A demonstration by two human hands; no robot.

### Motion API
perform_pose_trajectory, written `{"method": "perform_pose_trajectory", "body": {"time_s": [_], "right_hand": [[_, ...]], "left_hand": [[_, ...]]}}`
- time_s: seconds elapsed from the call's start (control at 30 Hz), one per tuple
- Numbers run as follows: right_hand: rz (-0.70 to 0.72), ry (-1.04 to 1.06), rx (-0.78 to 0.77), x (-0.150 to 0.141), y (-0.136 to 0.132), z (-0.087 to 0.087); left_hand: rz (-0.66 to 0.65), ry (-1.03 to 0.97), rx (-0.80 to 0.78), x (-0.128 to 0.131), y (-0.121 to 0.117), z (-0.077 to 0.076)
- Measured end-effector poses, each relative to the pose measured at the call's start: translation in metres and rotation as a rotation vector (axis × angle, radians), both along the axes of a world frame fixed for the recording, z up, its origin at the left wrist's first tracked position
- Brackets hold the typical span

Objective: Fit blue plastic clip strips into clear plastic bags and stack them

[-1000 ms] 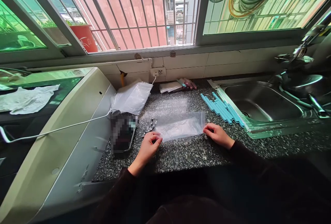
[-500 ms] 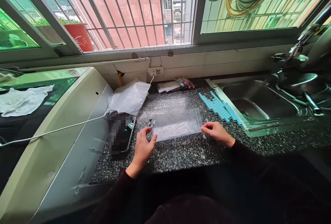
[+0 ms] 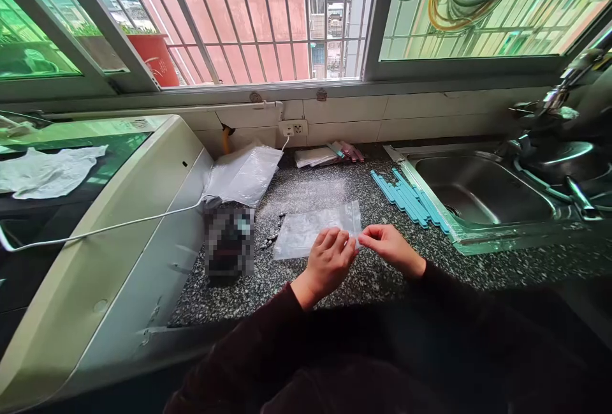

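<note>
Lying at the left, a crumpled white cloth (image 3: 52, 171) rests on a glossy dark surface (image 3: 57, 222). A thin white cable (image 3: 138, 226) runs right from there towards a loose pile of translucent plastic film (image 3: 248, 175) on the far side of the speckled black-and-white stone counter (image 3: 248, 302). Nearer sits a dark oblong object (image 3: 227, 242), blurred out. Right of it, the flat clear plastic bag (image 3: 301, 229) lies mid-counter. The left hand (image 3: 329, 264) bends its fingers over the bag's near right part; its thumb is hidden, so I cannot tell whether it grips. The right hand (image 3: 389, 248) pinches the bag's near right corner between thumb and forefinger. Farther right, slim turquoise sticks (image 3: 408, 200) lie side by side, just left of a stainless-steel sink (image 3: 478, 191).
</note>
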State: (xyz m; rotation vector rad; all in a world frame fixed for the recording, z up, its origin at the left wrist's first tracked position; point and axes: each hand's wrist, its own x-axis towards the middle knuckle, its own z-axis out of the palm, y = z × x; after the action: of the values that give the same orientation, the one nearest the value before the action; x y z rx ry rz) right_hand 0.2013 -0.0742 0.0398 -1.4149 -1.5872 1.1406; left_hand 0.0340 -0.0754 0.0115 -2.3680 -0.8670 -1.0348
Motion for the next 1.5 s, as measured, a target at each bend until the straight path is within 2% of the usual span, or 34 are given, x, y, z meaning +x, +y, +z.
{"method": "perform_pose_trajectory", "body": {"time_s": [0.23,0.4,0.53,0.6,0.77,0.9,1.03,1.17,1.3,1.5], "right_hand": [[0.06,-0.008,0.125,-0.01,-0.002,0.008],[0.039,-0.08,0.386,-0.011,0.0,0.022],[-0.033,-0.127,0.627,0.001,0.008,0.031],[-0.039,-0.137,0.695,0.006,0.012,0.032],[0.031,-0.12,0.685,0.006,0.02,0.033],[0.102,-0.055,0.662,-0.003,0.019,0.038],[0.088,-0.038,0.653,-0.01,0.016,0.04],[0.043,-0.026,0.64,-0.013,0.013,0.037],[-0.055,0.0,0.654,-0.016,0.011,0.037],[-0.049,0.006,0.765,-0.02,0.011,0.044]], "left_hand": [[-0.001,-0.039,0.016,-0.004,0.0,0.014],[-0.005,-0.122,-0.023,-0.015,0.003,0.033],[-0.044,-0.312,-0.174,-0.034,0.005,0.058],[-0.072,-0.425,-0.264,-0.045,0.005,0.071],[-0.144,-0.645,-0.552,-0.062,0.003,0.09],[-0.156,-0.779,-0.725,-0.067,0.004,0.089],[-0.159,-0.867,-0.823,-0.068,0.005,0.081],[-0.156,-0.9,-0.863,-0.069,0.005,0.075],[-0.15,-0.916,-0.883,-0.07,0.005,0.075],[-0.154,-0.893,-0.861,-0.071,0.005,0.079]]}}
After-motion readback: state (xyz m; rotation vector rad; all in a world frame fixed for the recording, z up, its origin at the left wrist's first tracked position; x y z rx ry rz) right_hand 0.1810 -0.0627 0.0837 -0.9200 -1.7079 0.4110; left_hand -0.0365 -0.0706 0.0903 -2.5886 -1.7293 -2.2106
